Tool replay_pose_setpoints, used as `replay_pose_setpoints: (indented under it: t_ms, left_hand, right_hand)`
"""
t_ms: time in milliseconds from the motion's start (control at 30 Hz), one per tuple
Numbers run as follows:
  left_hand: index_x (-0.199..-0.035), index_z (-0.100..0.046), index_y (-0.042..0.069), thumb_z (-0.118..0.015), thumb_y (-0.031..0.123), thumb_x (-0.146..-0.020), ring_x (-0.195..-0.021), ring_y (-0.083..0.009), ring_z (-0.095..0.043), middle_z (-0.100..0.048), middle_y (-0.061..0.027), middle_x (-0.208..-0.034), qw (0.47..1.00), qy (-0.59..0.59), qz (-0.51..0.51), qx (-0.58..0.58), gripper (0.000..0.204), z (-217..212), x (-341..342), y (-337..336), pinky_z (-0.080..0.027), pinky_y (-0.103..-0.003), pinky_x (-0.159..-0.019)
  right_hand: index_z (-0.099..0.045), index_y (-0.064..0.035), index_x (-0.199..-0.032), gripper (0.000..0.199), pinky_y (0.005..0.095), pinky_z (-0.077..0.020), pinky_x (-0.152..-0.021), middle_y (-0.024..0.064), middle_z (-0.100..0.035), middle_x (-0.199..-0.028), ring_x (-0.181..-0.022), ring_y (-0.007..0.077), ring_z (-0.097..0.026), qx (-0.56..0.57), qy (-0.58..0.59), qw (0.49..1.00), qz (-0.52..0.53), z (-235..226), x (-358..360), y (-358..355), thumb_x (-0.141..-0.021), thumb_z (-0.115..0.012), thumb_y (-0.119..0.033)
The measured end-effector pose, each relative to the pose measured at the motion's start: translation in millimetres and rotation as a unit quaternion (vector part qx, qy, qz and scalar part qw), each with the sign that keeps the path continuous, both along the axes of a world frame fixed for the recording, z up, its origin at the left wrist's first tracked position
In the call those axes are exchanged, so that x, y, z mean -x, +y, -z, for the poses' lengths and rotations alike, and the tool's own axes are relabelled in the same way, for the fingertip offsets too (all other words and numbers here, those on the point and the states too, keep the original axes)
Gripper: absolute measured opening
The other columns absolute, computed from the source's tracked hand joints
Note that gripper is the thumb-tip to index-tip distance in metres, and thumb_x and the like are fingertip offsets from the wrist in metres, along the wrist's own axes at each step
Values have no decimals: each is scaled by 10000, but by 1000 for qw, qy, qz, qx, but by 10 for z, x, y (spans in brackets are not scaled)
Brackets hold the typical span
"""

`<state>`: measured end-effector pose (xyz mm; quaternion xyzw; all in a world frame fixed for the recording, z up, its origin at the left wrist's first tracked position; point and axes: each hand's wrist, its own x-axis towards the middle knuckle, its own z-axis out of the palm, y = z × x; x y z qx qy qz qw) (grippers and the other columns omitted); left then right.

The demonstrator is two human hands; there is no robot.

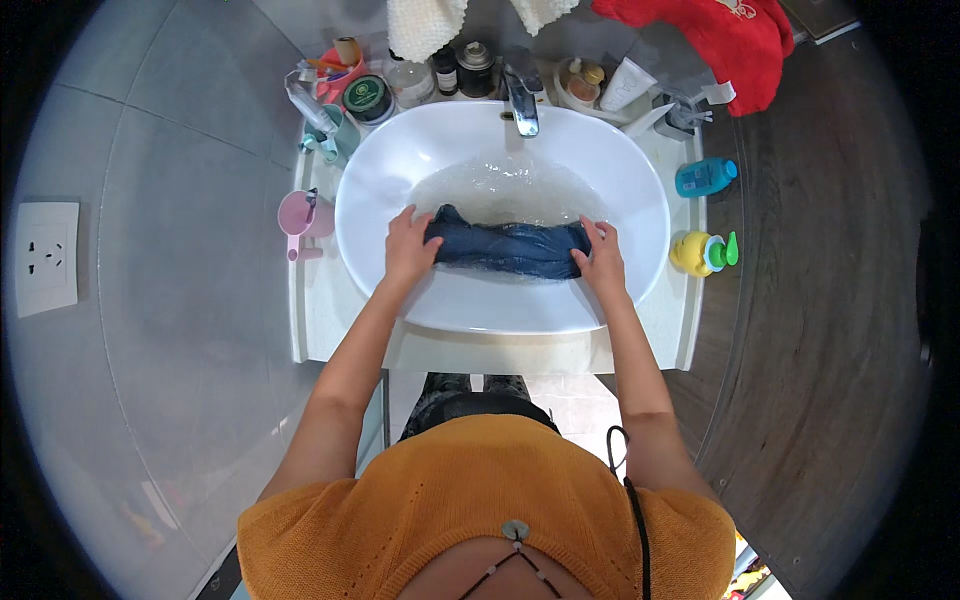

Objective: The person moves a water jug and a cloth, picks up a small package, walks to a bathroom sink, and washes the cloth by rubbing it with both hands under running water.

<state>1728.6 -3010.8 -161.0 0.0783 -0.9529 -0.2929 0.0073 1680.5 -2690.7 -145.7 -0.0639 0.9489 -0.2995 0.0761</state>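
Bathroom, likely in a home. White oval basin point(372, 245) with water point(500, 190) in it, set in a pale bench point(318, 335); chrome tap point(522, 100) at far edge. Toiletries packed round it: dark jar point(367, 98) with green lid, white tube point(627, 85), teal cup point(345, 137) at back left, pink cup point(294, 214) on left, blue bottle point(706, 177) and yellow pump bottle point(690, 254) on right. White towel point(425, 28) and red cloth point(705, 40) past the back edge. Large grey tiles point(200, 230) on left, white wall socket point(47, 262) there. Dark wood-grain surface point(830, 300) on right. Small household bits, crowded, everyday personal-care setup.
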Motion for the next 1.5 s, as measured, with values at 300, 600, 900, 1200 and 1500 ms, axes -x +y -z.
replay_pose_setpoints:
  t_ms: [300, 600, 900, 1200, 1500]
  left_hand:
    - [-1272, -381, 161, -662, 298, -713, -1233, -287, -290, -331, -89, -1322, 952, -70, 216, 206, 641, 482, 18, 386, -267, -493, -966]
    - [-1141, -512, 87, -600, 245, -783, -1009, -264, -478, -534, -133, -1078, 973, -35, -175, -146, 401, 698, 97, 255, -366, -380, -876]
    - [-1122, -493, 129, -403, 400, -903, -960, -224, -540, -560, -53, -1055, 510, -271, -276, -768, 360, 223, 272, 649, -448, -409, -818]
    - [-753, -551, 129, -514, 443, -829, -527, -156, -516, -522, -26, -610, 526, -242, -251, -776, 325, 205, 320, 504, -447, -283, -490]
    - [-875, -573, 57, -507, 320, -834, -695, -180, -580, -593, -58, -798, 644, -8, -130, -754, 274, 690, 134, 979, -458, -300, -594]
  right_hand:
    - [-481, -237, -1205, 589, 382, -410, -899, 125, -412, -1220, -1097, 328, -424, -191, 39, 955, -225, 372, 23, -391, -664, -713, -249]
    - [-475, -137, -1188, 568, 397, -432, -835, 153, -456, -1099, -1008, 331, -484, -33, -64, 995, 75, 405, -72, -736, -660, -684, -128]
    - [-437, -140, -1249, 536, 371, -410, -874, 202, -542, -1053, -1004, 346, -523, 132, -92, 986, 44, 729, -12, -1080, -732, -576, -114]
    - [-567, -61, -853, 220, 363, -454, -676, 146, -598, -815, -766, 307, -585, 268, -180, 943, -86, -562, -479, -1493, -765, -600, -260]
    - [-582, -67, -777, 228, 433, -448, -603, 165, -592, -732, -681, 362, -569, 95, 65, 991, 73, -21, 65, -1503, -816, -506, -278]
